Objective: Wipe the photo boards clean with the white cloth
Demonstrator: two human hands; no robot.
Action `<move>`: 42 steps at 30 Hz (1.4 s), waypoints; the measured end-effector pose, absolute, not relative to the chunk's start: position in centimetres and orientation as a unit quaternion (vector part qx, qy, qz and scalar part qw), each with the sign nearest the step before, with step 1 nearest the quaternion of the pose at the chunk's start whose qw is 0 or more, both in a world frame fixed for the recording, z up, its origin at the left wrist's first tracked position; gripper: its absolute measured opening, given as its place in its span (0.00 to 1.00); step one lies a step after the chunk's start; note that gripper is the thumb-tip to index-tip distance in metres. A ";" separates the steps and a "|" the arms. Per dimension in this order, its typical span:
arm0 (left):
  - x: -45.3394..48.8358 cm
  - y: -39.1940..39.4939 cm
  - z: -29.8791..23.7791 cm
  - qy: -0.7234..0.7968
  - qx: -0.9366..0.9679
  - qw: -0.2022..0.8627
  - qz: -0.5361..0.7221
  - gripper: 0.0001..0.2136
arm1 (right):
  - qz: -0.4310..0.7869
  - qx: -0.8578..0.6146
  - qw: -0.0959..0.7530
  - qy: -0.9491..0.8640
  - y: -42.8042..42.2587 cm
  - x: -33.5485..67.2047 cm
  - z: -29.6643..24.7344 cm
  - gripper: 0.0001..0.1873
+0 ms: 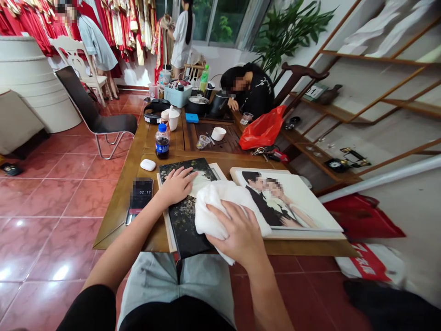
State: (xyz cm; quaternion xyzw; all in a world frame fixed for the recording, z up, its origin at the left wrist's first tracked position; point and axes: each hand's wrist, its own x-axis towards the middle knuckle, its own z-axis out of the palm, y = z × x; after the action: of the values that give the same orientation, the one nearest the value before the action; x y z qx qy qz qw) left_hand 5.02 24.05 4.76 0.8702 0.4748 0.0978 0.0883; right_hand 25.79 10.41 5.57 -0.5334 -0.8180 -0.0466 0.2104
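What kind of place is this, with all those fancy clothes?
Probably a wedding-wear or wedding-photo shop: many red and gold garments hang at the back, and a large photo of a couple in wedding clothes lies on the wooden table.

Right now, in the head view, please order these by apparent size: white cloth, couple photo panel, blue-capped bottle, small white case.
Largest to smallest:
1. Couple photo panel
2. White cloth
3. Blue-capped bottle
4. Small white case

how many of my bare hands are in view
2: your left hand on the black speckled rectangular panel, your right hand holding bunched white cloth; both show clearly.
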 end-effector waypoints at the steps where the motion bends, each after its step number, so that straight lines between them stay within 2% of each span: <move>1: 4.9 24.1 4.7 0.478 0.868 0.084 0.104 0.24 | -0.050 -0.539 0.210 -0.814 10.5 26.0 5.6 0.28; 9: 4.1 24.6 4.5 0.546 0.828 -0.004 0.127 0.22 | -0.007 -0.494 0.196 -0.847 10.4 23.3 6.0 0.32; 15: 4.0 24.7 4.3 0.542 0.832 -0.003 0.118 0.22 | 0.024 -0.438 0.201 -0.876 10.3 21.5 5.7 0.35; 26: 4.2 24.5 4.5 0.542 0.833 -0.008 0.113 0.23 | -0.040 -0.537 0.205 -0.818 11.1 26.1 6.0 0.27; 37: 3.9 24.8 4.2 0.535 0.836 -0.004 0.120 0.22 | 0.048 -0.438 0.195 -0.876 10.1 21.6 6.0 0.35; 42: 4.0 24.6 4.4 0.538 0.835 -0.007 0.111 0.22 | 0.014 -0.475 0.203 -0.856 10.3 23.6 5.9 0.33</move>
State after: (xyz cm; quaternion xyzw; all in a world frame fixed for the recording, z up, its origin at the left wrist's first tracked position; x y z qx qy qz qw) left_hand 4.02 24.63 4.41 0.8354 0.5382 0.1111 -0.0074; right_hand 23.63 10.33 5.92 -0.4748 -0.8562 0.0144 0.2031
